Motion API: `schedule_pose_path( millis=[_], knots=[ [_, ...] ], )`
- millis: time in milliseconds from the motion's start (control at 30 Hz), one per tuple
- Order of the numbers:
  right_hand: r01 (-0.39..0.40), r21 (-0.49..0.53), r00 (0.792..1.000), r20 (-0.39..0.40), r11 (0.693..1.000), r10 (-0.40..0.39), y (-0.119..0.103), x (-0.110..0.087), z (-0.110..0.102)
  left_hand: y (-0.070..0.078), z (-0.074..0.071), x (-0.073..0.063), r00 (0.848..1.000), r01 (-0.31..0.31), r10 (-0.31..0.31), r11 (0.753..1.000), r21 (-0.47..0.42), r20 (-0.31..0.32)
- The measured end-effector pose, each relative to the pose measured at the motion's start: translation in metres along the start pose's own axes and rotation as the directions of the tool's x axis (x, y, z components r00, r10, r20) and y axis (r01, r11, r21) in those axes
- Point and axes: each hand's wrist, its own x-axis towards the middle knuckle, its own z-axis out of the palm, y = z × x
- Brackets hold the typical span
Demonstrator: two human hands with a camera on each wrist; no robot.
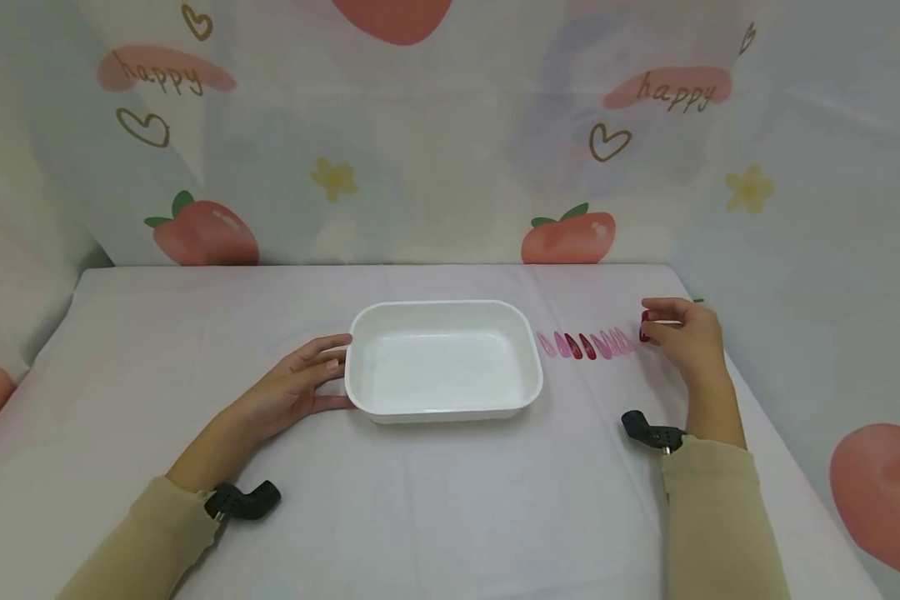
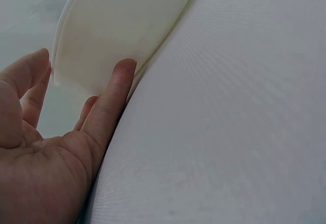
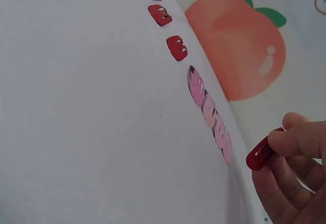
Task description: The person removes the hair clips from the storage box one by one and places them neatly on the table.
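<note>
A white rectangular tray (image 1: 442, 367) stands at the middle of the table, its inside bare. At its left end my left hand (image 1: 281, 396) has its fingers spread and fairly straight against the side; in the left wrist view a fingertip lies along the outer wall (image 2: 117, 30). Over at the right, my right hand (image 1: 696, 337) pinches a dark red snap hair clip (image 3: 262, 152) between thumb and fingers. Beside it, a row of hair clips lies on the cloth: several pink ones (image 3: 195, 85) and two red ones (image 3: 177, 48).
White cloth (image 1: 405, 517) covers the table. Behind it hangs a patterned curtain (image 1: 435, 167) with peaches and hearts, which continues down the right side. A black wrist camera (image 1: 243, 502) sits on the left sleeve, another black camera (image 1: 651, 432) on the right.
</note>
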Motion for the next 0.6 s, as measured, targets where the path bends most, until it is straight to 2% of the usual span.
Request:
schedule_pose_path(
  millis=[167, 433, 600],
  knots=[
    [0.004, -0.029, 0.999, 0.046, 1.000, -0.002, 0.007, 0.002, 0.004, -0.005, -0.004, -0.001, 1.000, 0.008, -0.008, 1.000, -0.028, 0.004],
    [0.001, -0.141, 0.998, 0.057, 0.990, 0.007, 0.014, -0.001, 0.008, -0.007, -0.005, 0.003, 1.000, 0.008, -0.008, 1.000, -0.018, 0.000],
    [-0.004, -0.169, 0.998, 0.058, 0.986, 0.014, 0.016, -0.002, 0.003, -0.010, -0.002, 0.008, 1.000, 0.020, -0.020, 0.999, -0.026, -0.001]
  ],
)
